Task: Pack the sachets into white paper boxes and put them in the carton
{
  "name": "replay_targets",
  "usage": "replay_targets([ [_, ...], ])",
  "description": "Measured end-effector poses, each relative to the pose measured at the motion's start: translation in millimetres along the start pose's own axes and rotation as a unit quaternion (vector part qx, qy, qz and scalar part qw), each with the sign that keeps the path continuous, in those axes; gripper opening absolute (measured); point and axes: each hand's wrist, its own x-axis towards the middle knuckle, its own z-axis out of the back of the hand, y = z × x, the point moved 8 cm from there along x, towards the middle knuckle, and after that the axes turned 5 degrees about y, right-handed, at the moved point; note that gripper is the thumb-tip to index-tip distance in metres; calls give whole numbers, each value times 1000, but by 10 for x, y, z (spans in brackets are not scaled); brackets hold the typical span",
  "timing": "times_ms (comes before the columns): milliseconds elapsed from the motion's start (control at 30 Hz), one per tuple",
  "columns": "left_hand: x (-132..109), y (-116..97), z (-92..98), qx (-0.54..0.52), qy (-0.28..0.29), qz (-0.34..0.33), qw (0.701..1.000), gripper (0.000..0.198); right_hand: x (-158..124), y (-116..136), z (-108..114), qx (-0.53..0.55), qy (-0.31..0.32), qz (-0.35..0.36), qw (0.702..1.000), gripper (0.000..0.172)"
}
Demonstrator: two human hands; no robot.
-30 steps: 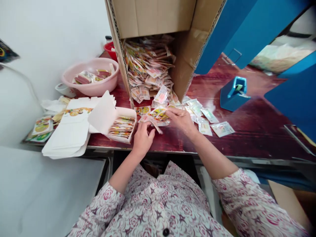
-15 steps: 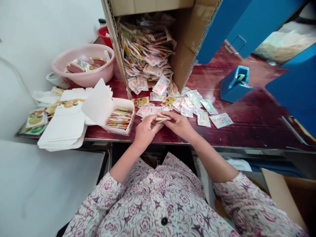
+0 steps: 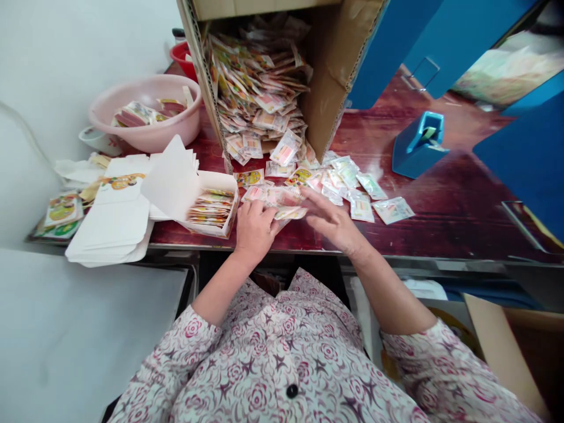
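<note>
Packets [image 3: 291, 212] stick out from between the thumb and fingers of my left hand [image 3: 255, 228], just above the table's [image 3: 445, 217] front edge, beside the white box [image 3: 220, 179] of upright packets. That hand is closed around their near end, its back turned up, the fingers curled. My right hand [image 3: 328, 224] is loosely open, fingers stretched toward the packets' far end, thumb apart beneath; I cannot tell whether it touches them. Both forearms slant inward from patterned sleeves [image 3: 189, 338]. Loose packets [image 3: 362, 207] lying beyond my right hand carry pink and green panels, their print too small to read. Orange-and-yellow artwork marks the stacked white cards [image 3: 110, 223] on my left; its lettering is blurred.
</note>
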Motion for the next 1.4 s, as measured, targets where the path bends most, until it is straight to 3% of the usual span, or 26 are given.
replay_targets([
  [67, 30, -108, 81, 17, -7, -26, 999, 10, 10, 138, 37, -4, -9, 11, 1000, 42],
  [200, 62, -234, 50, -8, 72, -46, 996, 15, 47, 301, -58, -12, -5, 69, 998, 32],
  [400, -20, -80, 19, -168, 68, 9, 983, 36, -51, -220, -132, 126, -105, -48, 985, 26],
  [467, -69, -34, -46, -182, 78, 18, 980, 30, -113, -266, -185, 103, -109, -47, 988, 26],
  [600, -181, -81, -157, -197, 88, -8, 977, 19, -242, -150, -317, -19, -97, -10, 995, 43],
  [700, -270, -165, -199, -179, 86, -39, 979, 19, -299, -56, -384, -46, -65, 15, 997, 37],
  [767, -318, -188, -198, -147, 82, -47, 985, 18, -280, -39, -344, -32, -48, 17, 998, 33],
  [900, -383, -181, -136, -98, 84, -60, 990, 16, -71, -88, -47, -43, -94, -9, 995, 27],
  [967, -408, -166, -111, -92, 96, -66, 989, 17, 116, -78, -31, -99, -59, 2, 993, 26],
  [1033, -432, -142, -100, -98, 108, -69, 987, 18, 297, -59, -185, -177, 47, 25, 983, 34],
  [1100, -456, -111, -100, -110, 113, -68, 985, 19, 413, -70, -367, -259, 150, 37, 954, 46],
  [1167, -474, -74, -100, -128, 106, -60, 984, 18, 493, -96, -468, -332, 203, 38, 920, 51],
  [1300, -508, -28, -84, -137, 81, -46, 986, 12, 569, -135, -494, -403, 243, 41, 882, 29],
  [1400, -549, -57, -43, -125, 64, -65, 988, 7, 534, -107, -370, -348, 204, 35, 914, 17],
])
